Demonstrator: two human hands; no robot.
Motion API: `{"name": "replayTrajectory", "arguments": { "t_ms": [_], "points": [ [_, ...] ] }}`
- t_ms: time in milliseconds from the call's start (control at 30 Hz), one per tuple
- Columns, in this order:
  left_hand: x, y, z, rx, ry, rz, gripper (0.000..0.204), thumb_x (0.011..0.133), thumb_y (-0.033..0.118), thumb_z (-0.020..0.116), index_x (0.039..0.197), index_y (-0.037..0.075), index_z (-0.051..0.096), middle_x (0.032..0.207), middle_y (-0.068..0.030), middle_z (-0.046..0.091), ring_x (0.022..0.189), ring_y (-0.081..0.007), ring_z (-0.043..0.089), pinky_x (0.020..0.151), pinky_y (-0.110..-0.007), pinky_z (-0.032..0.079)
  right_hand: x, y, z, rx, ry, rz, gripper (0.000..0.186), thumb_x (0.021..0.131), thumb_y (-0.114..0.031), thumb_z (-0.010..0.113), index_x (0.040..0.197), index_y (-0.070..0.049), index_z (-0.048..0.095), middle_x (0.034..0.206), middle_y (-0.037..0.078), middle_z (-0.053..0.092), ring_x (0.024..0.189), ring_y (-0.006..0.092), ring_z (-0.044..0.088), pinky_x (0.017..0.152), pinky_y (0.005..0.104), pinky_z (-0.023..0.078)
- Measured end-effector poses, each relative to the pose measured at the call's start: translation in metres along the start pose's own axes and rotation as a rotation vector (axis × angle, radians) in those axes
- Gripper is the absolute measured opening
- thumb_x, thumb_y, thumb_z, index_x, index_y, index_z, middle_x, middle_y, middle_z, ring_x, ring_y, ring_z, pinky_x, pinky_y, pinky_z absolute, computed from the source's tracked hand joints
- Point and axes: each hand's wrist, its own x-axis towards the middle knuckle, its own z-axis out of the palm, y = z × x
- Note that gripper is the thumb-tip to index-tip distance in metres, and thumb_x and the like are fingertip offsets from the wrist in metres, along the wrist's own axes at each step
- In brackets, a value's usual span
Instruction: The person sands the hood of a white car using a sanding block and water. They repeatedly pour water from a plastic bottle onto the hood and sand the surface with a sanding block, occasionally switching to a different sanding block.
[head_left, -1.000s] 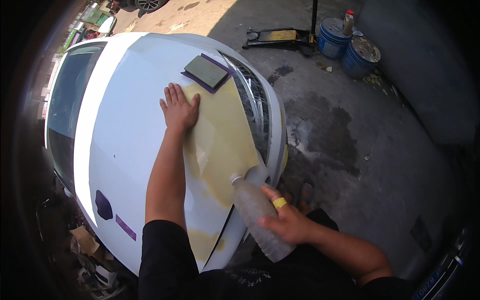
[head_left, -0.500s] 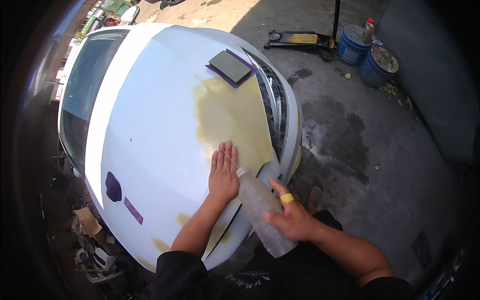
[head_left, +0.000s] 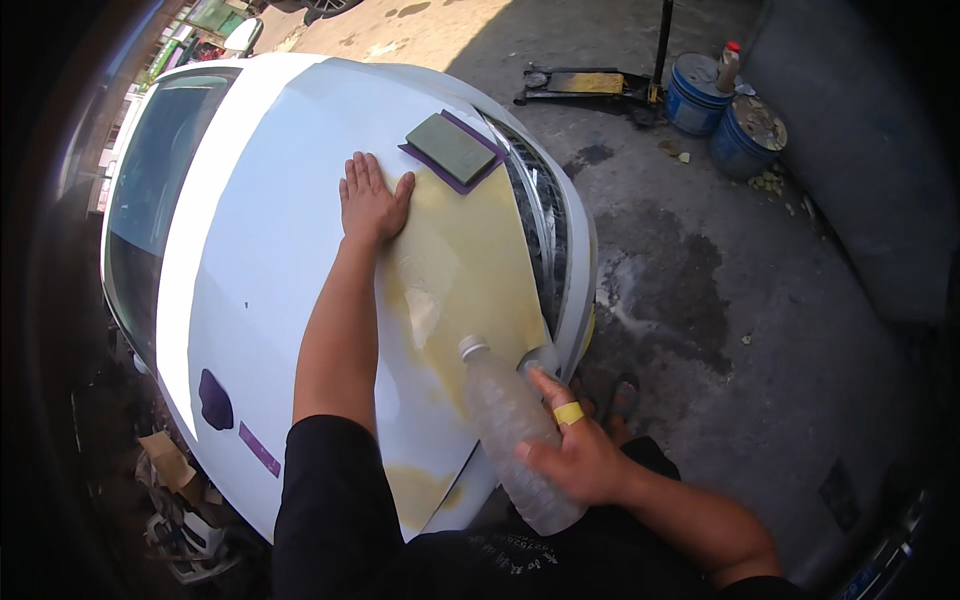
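My left hand lies flat on the white car hood, fingers outstretched, at the left edge of a yellowish, wet-looking patch. In my right hand is a cloudy clear plastic bottle with a white cap, tilted toward the hood. Yellow tape wraps one finger of that hand. Beyond the patch, near the headlight, a grey-green sanding block rests on a purple sheet. A dark purple pad and a narrow purple strip lie on the hood's left side.
Past the headlight, a floor jack stands on the concrete floor. Two blue buckets are by the wall, one with a red-capped bottle on top. Cardboard and car parts lie at lower left.
My left hand has slid forward and left across the hood, from beside the bottle to the patch's far left edge. The bottle stays in my right hand, slightly lower and farther left.
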Motion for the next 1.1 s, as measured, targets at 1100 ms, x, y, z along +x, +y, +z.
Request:
{"name": "replayTrajectory", "arguments": {
  "t_ms": [1100],
  "points": [
    [-0.010,-0.006,-0.002,0.019,-0.042,0.041,0.099,0.093,0.073,0.031,0.157,-0.001,0.012,0.165,-0.0163,0.009,0.154,-0.0277,0.002,0.124,-0.043,0.003,-0.016,0.005,-0.006,-0.067,-0.042,0.066,0.085,0.091,-0.028,0.065,0.153,0.003,0.017,0.149,0.029,0.038,0.140,0.0380,0.040,0.115,0.0406,0.032]
  ]
}}
